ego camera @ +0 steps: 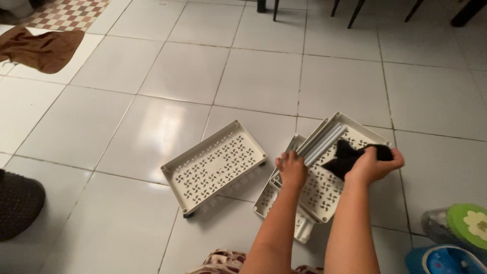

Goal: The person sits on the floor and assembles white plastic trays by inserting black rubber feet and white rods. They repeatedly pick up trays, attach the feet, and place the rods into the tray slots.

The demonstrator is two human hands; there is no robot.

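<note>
A brown cloth (pixel 41 48) is spread on the white tiled floor (pixel 152 76) at the upper left, beside a checkered mat (pixel 66 12). Dark chair legs (pixel 350 10) are seen along the top edge, and a green lid (pixel 469 224) is seen at the lower right.

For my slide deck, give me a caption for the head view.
Left hand steadies stacked perforated trays while right hand presses a black cloth on them.
</note>
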